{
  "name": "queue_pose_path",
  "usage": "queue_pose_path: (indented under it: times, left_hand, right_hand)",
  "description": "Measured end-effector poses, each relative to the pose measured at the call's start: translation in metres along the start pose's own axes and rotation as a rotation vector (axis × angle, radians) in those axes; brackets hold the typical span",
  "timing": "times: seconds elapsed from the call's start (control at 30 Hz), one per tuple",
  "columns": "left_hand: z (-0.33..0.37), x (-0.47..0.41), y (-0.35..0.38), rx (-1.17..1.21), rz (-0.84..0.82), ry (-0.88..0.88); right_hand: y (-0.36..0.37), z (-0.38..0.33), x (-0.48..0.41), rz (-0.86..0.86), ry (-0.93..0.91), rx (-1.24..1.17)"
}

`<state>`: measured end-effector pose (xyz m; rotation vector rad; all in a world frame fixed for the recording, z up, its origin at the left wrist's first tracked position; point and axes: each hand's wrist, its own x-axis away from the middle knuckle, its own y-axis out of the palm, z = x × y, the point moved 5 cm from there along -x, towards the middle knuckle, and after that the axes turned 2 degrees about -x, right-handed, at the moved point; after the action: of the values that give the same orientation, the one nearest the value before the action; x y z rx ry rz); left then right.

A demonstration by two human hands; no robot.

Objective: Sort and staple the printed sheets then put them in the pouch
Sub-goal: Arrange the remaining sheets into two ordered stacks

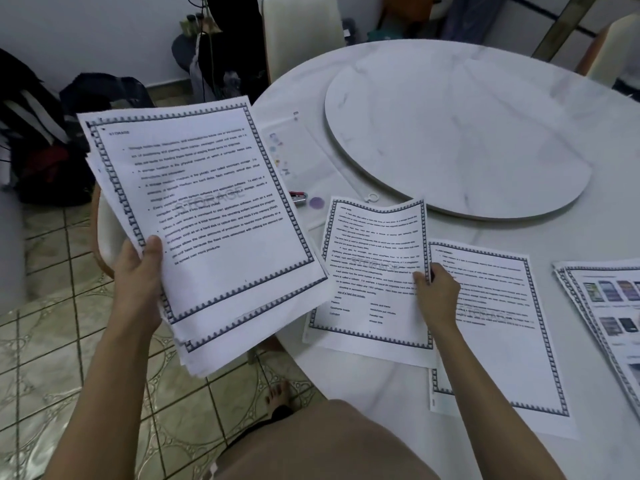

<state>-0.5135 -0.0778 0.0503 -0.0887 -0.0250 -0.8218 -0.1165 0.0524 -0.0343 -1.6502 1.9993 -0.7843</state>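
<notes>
The right hand (437,296) pinches one sheet (375,268) low over the counter (519,133) — its long edge pointing away — while the left hand (138,271) grips the stack (207,209) (held clear, off the counter's edge).

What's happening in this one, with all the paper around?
A person is sorting printed sheets at a round white table. The left hand holds a stack of pages up off the table edge, while the right hand pinches a single sheet over the table. More sheets lie on the table. A stapler sits untouched beyond the stack.
</notes>
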Motion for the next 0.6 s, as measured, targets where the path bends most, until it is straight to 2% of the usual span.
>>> queue_pose_path:
  times: [0.07,0.17,0.23,0.33,0.47,0.6]
  left_hand:
    - [-0.011,-0.002,0.003,0.013,-0.047,-0.016]
    - [-0.024,0.003,0.018,0.018,-0.11,-0.052]
    - [-0.03,0.009,0.029,0.031,-0.148,-0.073]
    - [-0.04,0.019,0.044,0.046,-0.212,-0.098]
    - [-0.051,0.025,0.056,0.071,-0.256,-0.161]
    - [-0.057,0.027,0.064,0.106,-0.286,-0.215]
  right_hand:
    - [0.006,-0.004,0.002,-0.023,-0.013,0.019]
    - [0.004,-0.014,0.007,0.079,-0.044,0.039]
    - [0.002,-0.028,0.013,0.118,-0.075,-0.039]
    - [0.009,-0.049,0.022,0.044,-0.119,-0.106]
    - [0.015,-0.072,0.032,0.035,-0.169,-0.174]
    - [0.024,-0.087,0.033,-0.068,-0.208,-0.06]
